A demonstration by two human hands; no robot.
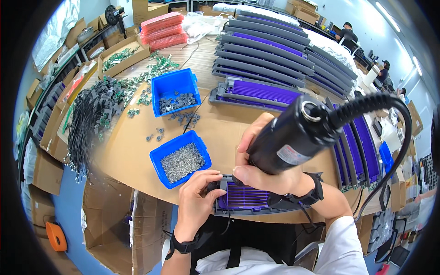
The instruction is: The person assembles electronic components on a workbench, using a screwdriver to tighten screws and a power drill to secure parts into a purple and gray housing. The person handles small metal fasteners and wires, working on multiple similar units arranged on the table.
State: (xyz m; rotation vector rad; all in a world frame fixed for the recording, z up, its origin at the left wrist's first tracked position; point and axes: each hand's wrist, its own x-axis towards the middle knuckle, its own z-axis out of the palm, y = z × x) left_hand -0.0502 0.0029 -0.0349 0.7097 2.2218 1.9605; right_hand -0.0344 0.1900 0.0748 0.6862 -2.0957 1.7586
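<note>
At the tabletop's (137, 156) near edge, the left hand (197, 197) grips a purple-and-grey panel (247, 199) while the right hand (263, 172) clenches a black electric screwdriver (293, 135), best kept upright and square over the screw, the panel pinned flat.

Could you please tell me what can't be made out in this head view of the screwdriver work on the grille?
- Tip of the electric screwdriver: hidden behind the right hand.
- Near-left corner of the purple grille panel: covered by the left hand.
- Screws in the near blue bin: too small to tell apart.
- Stacked panels at far right: bent and blurred by the fisheye rim.
</note>
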